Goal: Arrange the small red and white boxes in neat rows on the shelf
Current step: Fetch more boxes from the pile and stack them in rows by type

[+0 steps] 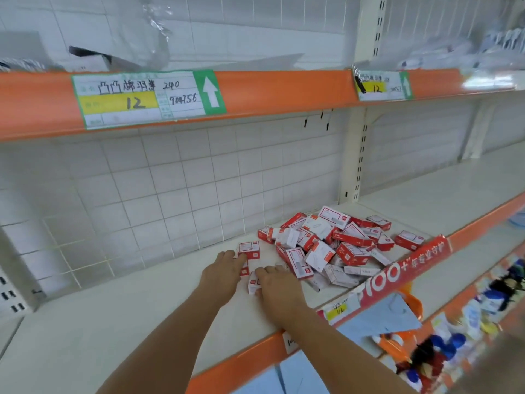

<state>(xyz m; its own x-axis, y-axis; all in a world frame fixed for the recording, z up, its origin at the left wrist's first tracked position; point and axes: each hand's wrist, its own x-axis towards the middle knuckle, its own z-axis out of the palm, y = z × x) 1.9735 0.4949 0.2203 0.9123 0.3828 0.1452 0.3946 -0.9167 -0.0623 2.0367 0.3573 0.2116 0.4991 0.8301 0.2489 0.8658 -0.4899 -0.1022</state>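
A loose heap of several small red and white boxes [335, 245] lies on the cream shelf [113, 322], right of centre. One box [249, 249] stands apart at the heap's left edge. My left hand [224, 273] reaches over the shelf with its fingertips touching that box and another box [244, 270] below it. My right hand [277, 288] lies just right of the left hand, fingers curled over a white box [253, 284] lying on the shelf. Both forearms stretch in from the bottom edge.
An orange shelf lip [255, 354] runs along the front, carrying a red banner [406, 268]. An upper shelf with a price label [147, 98] hangs above. A white wire grid [170, 189] backs the shelf. Coloured goods [454, 336] fill the lower shelf at the right.
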